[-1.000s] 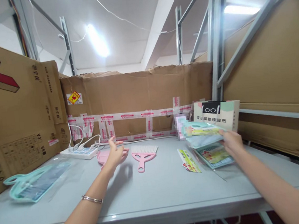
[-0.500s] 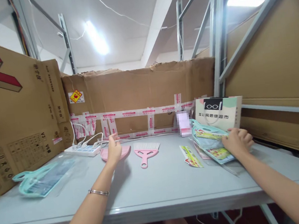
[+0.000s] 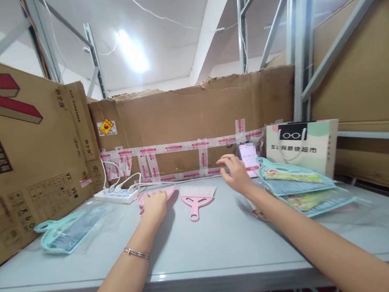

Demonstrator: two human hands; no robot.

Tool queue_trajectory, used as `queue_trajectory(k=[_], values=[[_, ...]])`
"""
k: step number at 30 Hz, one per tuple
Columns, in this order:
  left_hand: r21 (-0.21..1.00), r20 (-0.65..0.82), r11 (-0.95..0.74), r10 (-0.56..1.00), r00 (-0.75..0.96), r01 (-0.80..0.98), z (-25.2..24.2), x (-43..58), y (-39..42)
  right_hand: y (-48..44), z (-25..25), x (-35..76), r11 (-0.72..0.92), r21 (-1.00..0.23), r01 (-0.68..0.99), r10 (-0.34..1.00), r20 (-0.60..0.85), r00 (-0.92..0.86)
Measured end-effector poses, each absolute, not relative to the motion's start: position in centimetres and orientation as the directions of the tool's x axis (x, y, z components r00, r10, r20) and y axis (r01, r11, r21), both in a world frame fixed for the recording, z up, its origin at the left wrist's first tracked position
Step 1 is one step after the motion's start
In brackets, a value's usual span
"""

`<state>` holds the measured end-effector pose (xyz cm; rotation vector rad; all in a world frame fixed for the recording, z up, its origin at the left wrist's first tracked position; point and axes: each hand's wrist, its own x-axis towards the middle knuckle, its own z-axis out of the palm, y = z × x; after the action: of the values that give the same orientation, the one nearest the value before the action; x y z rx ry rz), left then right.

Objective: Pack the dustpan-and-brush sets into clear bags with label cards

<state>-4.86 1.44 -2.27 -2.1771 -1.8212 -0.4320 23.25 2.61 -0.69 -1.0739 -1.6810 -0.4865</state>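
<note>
My left hand [image 3: 155,206] is closed over a pink dustpan [image 3: 170,193], hiding its middle. To the right of it a pink hand brush [image 3: 195,202] with white bristles lies flat, handle toward me. My right hand [image 3: 235,174] hangs in the air with fingers apart and holds nothing, between the brush and a phone [image 3: 248,156] propped at the back. Beneath my right forearm, a printed card [image 3: 258,214] is mostly covered. Turquoise dustpan-and-brush sets [image 3: 295,176] in clear wrapping lie stacked at the right.
Another turquoise set [image 3: 68,231] in clear plastic lies at the left. A white power strip [image 3: 118,195] with plugs stands behind it. Large cardboard boxes [image 3: 171,116] wall the back and sides. A paper bag [image 3: 304,147] stands behind the stack. The grey shelf [image 3: 197,251] ends in a front edge.
My left hand has come down onto the pink dustpan. My right hand has left the turquoise sets and moved left, over the printed card. The view has shifted slightly.
</note>
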Motion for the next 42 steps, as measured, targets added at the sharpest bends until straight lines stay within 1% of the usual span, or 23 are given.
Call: queue_trajectory(k=[3,5,7,9,11,13,15,16,18,20,21,22,23,25,27,30,31,32,33,35,37,39,42], values=[[-0.030,0.609,-0.328,0.743,0.278,0.944,-1.8,-4.2,1.2,4.0,-0.9,21.7,0.621,-0.394,0.678,0.503,0.863,0.040],[-0.017,0.692,-0.464,0.634,0.345,0.885,-1.3,-3.4,0.7,4.5,-1.2,22.2,0.657,-0.516,0.549,0.544,0.829,0.129],[0.014,0.716,-0.596,0.566,0.409,0.803,-0.7,-2.6,0.0,4.4,-1.5,23.2,0.645,-0.651,0.400,0.621,0.751,0.223],[0.061,0.688,-0.710,0.539,0.486,0.701,-0.4,-2.0,-0.7,3.8,-1.8,24.3,0.572,-0.790,0.222,0.743,0.613,0.269],[0.131,0.646,-0.785,0.531,0.548,0.606,-0.3,-1.6,-1.4,2.7,-1.8,24.8,0.450,-0.891,0.059,0.876,0.454,0.166],[0.190,0.611,-0.819,0.531,0.588,0.542,-0.3,-1.4,-1.8,1.4,-1.5,24.6,0.302,-0.953,0.002,0.949,0.300,-0.094],[0.218,0.610,-0.835,0.520,0.598,0.505,-0.5,-1.4,-1.9,0.2,-1.3,23.8,0.201,-0.979,0.044,0.918,0.173,-0.358],[0.229,0.638,-0.839,0.512,0.575,0.493,-0.5,-1.5,-1.9,-0.2,-1.3,23.3,0.182,-0.981,0.068,0.894,0.136,-0.426],[0.300,0.751,-0.827,0.512,0.417,0.475,-0.6,-1.7,-1.5,-0.6,-1.5,22.2,0.180,-0.982,0.052,0.897,0.142,-0.420],[0.483,0.810,-0.780,0.570,0.135,0.398,-0.6,-2.1,-1.0,-0.3,-2.1,21.2,0.205,-0.978,-0.041,0.939,0.208,-0.274],[0.606,0.765,-0.732,0.644,0.025,0.313,-0.5,-2.2,-0.8,0.0,-2.4,20.8,0.228,-0.971,-0.076,0.953,0.238,-0.188],[0.726,0.672,-0.654,0.740,-0.017,0.213,-0.5,-2.3,-0.6,0.3,-2.7,20.3,0.258,-0.962,-0.087,0.957,0.267,-0.111],[0.824,0.554,-0.551,0.832,0.016,0.132,-0.4,-2.4,-0.4,0.6,-3.0,20.0,0.289,-0.955,-0.072,0.955,0.293,-0.053],[0.914,0.373,-0.392,0.913,0.163,0.105,0.1,-2.3,-0.1,1.0,-3.4,19.5,0.332,-0.943,-0.009,0.943,0.332,-0.022],[0.899,0.361,-0.399,0.909,0.208,0.182,0.9,-2.1,0.5,1.2,-3.6,19.2,0.346,-0.938,-0.004,0.936,0.345,-0.075],[0.846,0.486,-0.485,0.872,0.055,0.220,2.6,-2.3,2.2,1.4,-3.9,19.3,0.362,-0.932,-0.016,0.921,0.360,-0.145],[0.845,0.513,-0.498,0.858,-0.032,0.195,3.0,-2.5,2.9,1.4,-4.1,19.3,0.396,-0.917,0.053,0.911,0.385,-0.146],[0.839,0.540,-0.522,0.833,-0.121,0.153,3.3,-2.9,3.6,1.5,-4.4,19.4,0.447,-0.877,0.177,0.892,0.423,-0.158],[0.830,0.557,-0.548,0.805,-0.203,0.105,3.3,-3.3,4.2,1.5,-4.8,19.5,0.505,-0.796,0.335,0.863,0.466,-0.193],[0.807,0.565,-0.589,0.756,-0.330,0.032,2.8,-4.1,5.1,1.4,-5.3,19.5,0.586,-0.524,0.618,0.799,0.501,-0.333],[0.806,0.552,-0.591,0.739,-0.387,0.020,1.8,-4.7,5.5,1.1,-5.3,19.5,0.630,-0.281,0.724,0.755,0.441,-0.486],[0.818,0.541,-0.573,0.741,-0.397,0.045,0.8,-4.9,5.4,0.6,-4.8,19.5,0.665,-0.193,0.722,0.732,0.360,-0.578],[0.856,0.491,-0.515,0.785,-0.378,0.043,0.2,-4.9,5.2,-0.3,-3.6,19.9,0.687,-0.225,0.691,0.726,0.253,-0.640]])
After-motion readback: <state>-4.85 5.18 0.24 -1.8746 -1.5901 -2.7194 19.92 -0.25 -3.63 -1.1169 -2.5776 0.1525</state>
